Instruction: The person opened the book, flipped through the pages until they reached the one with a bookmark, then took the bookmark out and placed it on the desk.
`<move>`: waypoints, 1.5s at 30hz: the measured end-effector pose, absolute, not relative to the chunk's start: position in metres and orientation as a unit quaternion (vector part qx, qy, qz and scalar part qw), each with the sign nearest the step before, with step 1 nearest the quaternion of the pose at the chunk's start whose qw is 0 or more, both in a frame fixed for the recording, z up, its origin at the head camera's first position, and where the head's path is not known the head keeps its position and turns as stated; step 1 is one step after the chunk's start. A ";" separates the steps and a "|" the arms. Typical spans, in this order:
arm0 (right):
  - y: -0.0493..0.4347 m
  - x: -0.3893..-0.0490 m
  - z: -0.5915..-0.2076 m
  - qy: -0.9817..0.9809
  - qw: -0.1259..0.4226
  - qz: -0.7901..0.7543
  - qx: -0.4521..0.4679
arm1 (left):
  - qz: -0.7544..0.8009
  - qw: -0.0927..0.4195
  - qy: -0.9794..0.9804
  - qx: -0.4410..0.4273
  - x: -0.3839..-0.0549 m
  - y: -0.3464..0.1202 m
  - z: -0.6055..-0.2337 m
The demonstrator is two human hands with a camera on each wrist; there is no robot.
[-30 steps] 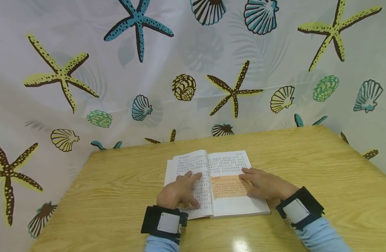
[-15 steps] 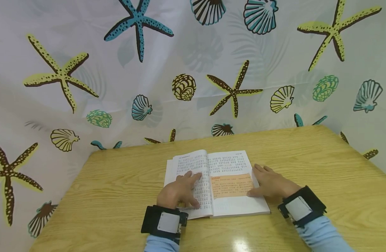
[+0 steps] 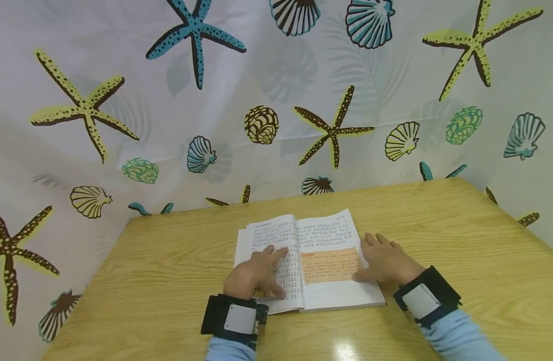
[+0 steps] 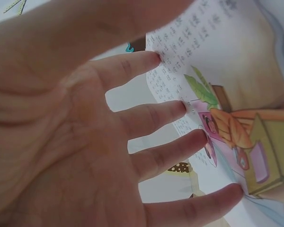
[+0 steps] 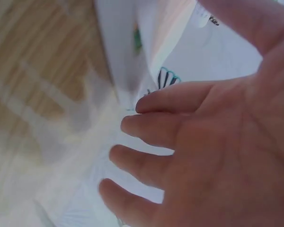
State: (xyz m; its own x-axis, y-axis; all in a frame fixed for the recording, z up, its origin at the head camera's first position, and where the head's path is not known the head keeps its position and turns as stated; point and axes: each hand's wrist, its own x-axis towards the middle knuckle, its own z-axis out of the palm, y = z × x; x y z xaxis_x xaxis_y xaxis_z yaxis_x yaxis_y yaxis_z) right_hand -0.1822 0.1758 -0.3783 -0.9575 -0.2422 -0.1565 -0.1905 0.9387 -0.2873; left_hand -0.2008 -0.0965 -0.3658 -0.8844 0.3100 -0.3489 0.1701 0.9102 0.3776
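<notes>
An open book [image 3: 323,296] lies on the table, printed text on both pages and an orange text block [image 3: 328,265] on the right one. On the left page rests my left hand [image 3: 254,275], fingers spread and straight. In the left wrist view its fingertips touch a page with a coloured illustration [image 4: 270,156]. My right hand [image 3: 387,260] is at the book's right edge, its thumb over the page and its extended fingers beside the edge. The upper right corner of the right page [image 3: 346,218] is raised. In the right wrist view the index fingertip is right at the lifted page edge.
The wooden table [image 3: 177,265] extends on both sides of the book. Behind it hangs a white cloth [image 3: 258,65] printed with starfish and shells. Each wrist wears a black band [image 3: 427,296] with a pale plate.
My right hand has drawn back from on top of the right page to its outer edge. That page's upper corner has risen. The left hand has stayed in place.
</notes>
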 end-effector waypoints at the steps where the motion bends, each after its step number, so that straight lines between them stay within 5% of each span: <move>1: 0.174 -0.182 -0.378 0.981 0.085 -0.125 -0.118 | 0.171 0.205 0.955 0.126 -0.201 -0.097 -0.366; 9: 0.174 -0.186 -0.378 0.970 -0.063 -0.141 -0.190 | 0.171 0.205 0.955 0.129 -0.201 -0.098 -0.364; 30: 0.178 -0.191 -0.373 0.951 -0.086 -0.223 -0.198 | 0.170 0.202 0.955 0.133 -0.201 -0.099 -0.361; 34: 0.177 -0.192 -0.374 0.939 -0.062 -0.265 -0.208 | 0.171 0.202 0.955 0.132 -0.201 -0.099 -0.362; 41: 0.164 -0.187 -0.374 0.862 0.107 -0.427 -0.250 | 0.162 0.205 0.956 0.137 -0.203 -0.098 -0.363; 45: 0.151 -0.184 -0.377 0.872 0.112 -0.370 -0.302 | 0.158 0.204 0.956 0.142 -0.202 -0.098 -0.362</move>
